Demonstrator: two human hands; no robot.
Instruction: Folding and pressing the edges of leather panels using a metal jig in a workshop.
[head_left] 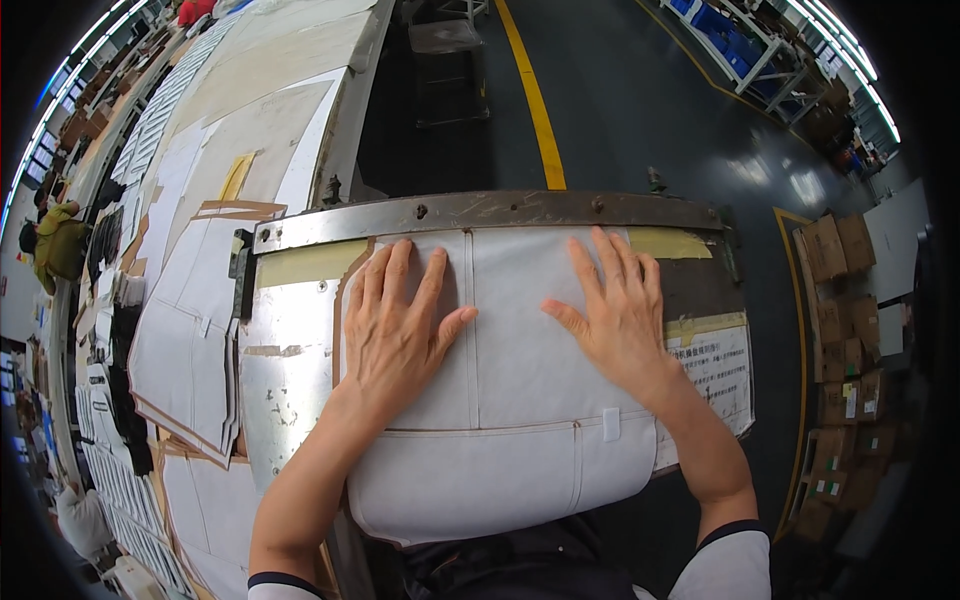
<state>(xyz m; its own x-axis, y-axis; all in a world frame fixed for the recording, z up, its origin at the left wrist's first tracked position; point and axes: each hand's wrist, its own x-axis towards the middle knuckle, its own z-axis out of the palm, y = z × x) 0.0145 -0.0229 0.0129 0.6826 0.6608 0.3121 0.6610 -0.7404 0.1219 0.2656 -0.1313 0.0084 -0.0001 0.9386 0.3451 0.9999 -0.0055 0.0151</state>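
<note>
A white stitched panel [520, 370] with seams and a small pale tab [611, 425] lies on a metal work plate [285, 380], its lower part curving over the near edge. A steel bar [485, 210] crosses the plate along the panel's far edge. My left hand [395, 325] lies on the panel's left half, fingers apart and fingertips just short of the bar. On the right half rests my right hand [610, 320], fingers likewise spread, its fingertips close to the bar. Yellow tape [670, 243] and a printed sheet [725, 390] sit on the plate's right side.
Stacked white panels [180, 370] cover a long bench at left, with people [60, 250] beyond. A metal stand [450, 75] is behind the bar. Cardboard boxes [840, 370] line the right, past a yellow floor line. A rack with blue bins [710, 20] stands at far right.
</note>
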